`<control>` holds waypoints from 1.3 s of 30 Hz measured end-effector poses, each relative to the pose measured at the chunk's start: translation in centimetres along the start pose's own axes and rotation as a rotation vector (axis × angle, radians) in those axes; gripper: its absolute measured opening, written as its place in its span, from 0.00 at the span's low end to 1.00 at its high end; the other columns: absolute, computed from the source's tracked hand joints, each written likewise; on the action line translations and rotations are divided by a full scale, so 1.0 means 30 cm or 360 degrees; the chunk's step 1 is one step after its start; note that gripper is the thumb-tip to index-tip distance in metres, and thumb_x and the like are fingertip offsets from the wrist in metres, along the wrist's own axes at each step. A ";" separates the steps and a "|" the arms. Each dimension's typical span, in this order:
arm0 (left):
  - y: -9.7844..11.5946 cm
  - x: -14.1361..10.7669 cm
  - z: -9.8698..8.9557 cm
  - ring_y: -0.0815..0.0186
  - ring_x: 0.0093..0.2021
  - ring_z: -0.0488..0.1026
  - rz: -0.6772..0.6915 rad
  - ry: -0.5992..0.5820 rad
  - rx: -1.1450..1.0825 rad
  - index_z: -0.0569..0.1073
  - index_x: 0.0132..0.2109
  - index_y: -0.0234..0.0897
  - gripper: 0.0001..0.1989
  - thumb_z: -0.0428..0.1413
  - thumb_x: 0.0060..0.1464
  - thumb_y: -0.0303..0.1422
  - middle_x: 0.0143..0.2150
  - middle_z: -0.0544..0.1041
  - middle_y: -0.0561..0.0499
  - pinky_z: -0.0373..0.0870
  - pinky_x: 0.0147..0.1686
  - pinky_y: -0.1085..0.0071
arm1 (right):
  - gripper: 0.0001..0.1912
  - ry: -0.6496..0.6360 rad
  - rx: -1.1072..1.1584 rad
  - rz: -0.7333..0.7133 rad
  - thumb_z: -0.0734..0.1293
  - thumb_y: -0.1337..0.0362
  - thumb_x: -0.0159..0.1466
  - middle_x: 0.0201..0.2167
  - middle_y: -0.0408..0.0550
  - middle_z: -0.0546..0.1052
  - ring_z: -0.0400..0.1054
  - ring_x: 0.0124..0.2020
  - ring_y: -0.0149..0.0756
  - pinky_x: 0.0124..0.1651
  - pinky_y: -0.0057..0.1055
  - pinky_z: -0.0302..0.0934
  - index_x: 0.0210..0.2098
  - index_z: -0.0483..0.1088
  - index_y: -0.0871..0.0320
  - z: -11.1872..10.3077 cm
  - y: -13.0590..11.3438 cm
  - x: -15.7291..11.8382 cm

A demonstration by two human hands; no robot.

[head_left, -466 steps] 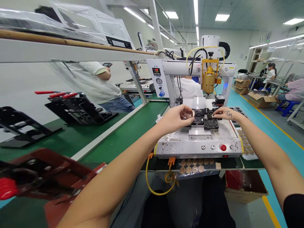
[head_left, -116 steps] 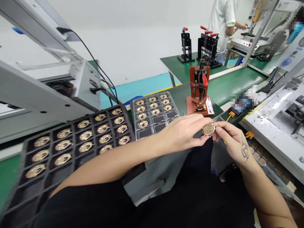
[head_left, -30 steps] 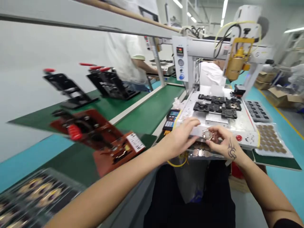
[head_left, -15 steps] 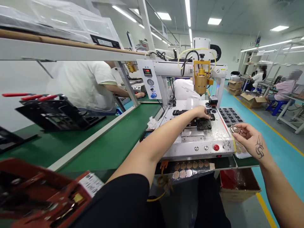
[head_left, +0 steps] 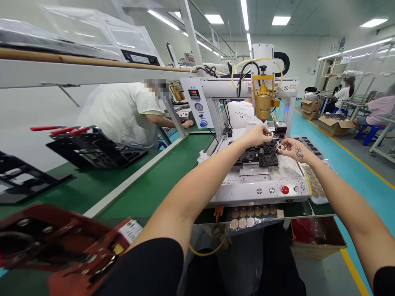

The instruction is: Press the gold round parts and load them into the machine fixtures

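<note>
My left hand [head_left: 257, 135] is above the back of the black fixture [head_left: 268, 158], its fingers pinched on a small shiny coppery part [head_left: 270, 135]. Only a sliver of that part shows, so its kind is unclear. Close by on the right, my right hand [head_left: 291, 149] grips a small round metallic disc [head_left: 280, 148] between thumb and fingers, over the fixture's right side. The fixture lies on the white bed of a benchtop machine [head_left: 240, 187], beneath a brass-coloured head [head_left: 263, 107].
Sheets of round coppery discs [head_left: 314, 183] lie right of the machine, with another row [head_left: 242, 223] below its front. A tray of dark square parts [head_left: 308, 146] sits behind. A red press-like tool [head_left: 89, 255] stands at lower left. A co-worker [head_left: 123, 111] works across the green bench.
My right hand has moved left and forward with the disc, from beside the machine to over the fixture. My left hand has lifted slightly off the fixture, a coppery part now showing in it.
</note>
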State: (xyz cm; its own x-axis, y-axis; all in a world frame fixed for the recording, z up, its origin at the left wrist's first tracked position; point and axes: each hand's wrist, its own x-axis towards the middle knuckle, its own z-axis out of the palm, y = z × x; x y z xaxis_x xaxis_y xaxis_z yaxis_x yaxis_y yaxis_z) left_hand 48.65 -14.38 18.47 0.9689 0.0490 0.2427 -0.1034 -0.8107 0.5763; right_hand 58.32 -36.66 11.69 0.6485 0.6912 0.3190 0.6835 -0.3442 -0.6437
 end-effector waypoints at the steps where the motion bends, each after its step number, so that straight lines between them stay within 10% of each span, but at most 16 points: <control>1: 0.003 -0.036 -0.026 0.61 0.41 0.78 -0.0001 0.0062 -0.0045 0.81 0.45 0.32 0.15 0.64 0.55 0.38 0.44 0.84 0.42 0.74 0.44 0.65 | 0.19 -0.0066 0.0001 0.0000 0.78 0.54 0.61 0.37 0.50 0.80 0.69 0.35 0.38 0.39 0.35 0.65 0.45 0.77 0.59 0.009 -0.001 0.043; 14: -0.047 -0.551 -0.173 0.61 0.37 0.81 0.0020 0.0261 -0.0219 0.78 0.48 0.40 0.15 0.66 0.56 0.40 0.41 0.85 0.45 0.78 0.35 0.65 | 0.17 -0.0567 -0.0087 -0.0090 0.80 0.56 0.63 0.46 0.55 0.87 0.78 0.43 0.47 0.44 0.41 0.72 0.50 0.86 0.53 -0.022 -0.004 0.180; 29: -0.034 -0.809 -0.147 0.61 0.43 0.82 0.0124 0.0395 -0.0433 0.76 0.51 0.40 0.14 0.66 0.59 0.36 0.47 0.84 0.46 0.85 0.50 0.59 | 0.10 -0.0179 -0.0255 -0.0121 0.75 0.57 0.67 0.37 0.55 0.85 0.76 0.40 0.47 0.47 0.44 0.70 0.41 0.85 0.58 0.075 -0.003 0.158; 34: -0.033 -0.894 -0.034 0.58 0.47 0.84 0.0068 0.0476 -0.0674 0.75 0.54 0.41 0.17 0.67 0.59 0.35 0.47 0.84 0.44 0.85 0.48 0.60 | 0.18 0.0348 -0.0321 -0.0063 0.67 0.58 0.73 0.47 0.60 0.81 0.71 0.52 0.54 0.59 0.51 0.65 0.57 0.79 0.59 0.094 -0.028 -0.080; 39: -0.073 -1.048 0.120 0.61 0.44 0.84 -0.0177 0.0528 -0.0705 0.76 0.56 0.41 0.18 0.65 0.60 0.34 0.46 0.85 0.47 0.85 0.49 0.62 | 0.14 0.0833 -0.0326 0.0059 0.71 0.52 0.70 0.40 0.52 0.77 0.69 0.40 0.46 0.48 0.44 0.67 0.47 0.78 0.55 0.119 0.006 -0.517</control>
State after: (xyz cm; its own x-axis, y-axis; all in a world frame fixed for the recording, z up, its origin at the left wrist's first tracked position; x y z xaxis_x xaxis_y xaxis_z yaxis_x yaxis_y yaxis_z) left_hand 19.22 -16.25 6.76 0.8641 0.3591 0.3528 -0.1585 -0.4711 0.8677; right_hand 47.19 -45.19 4.14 0.7174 0.2866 0.6350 0.6743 -0.5146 -0.5296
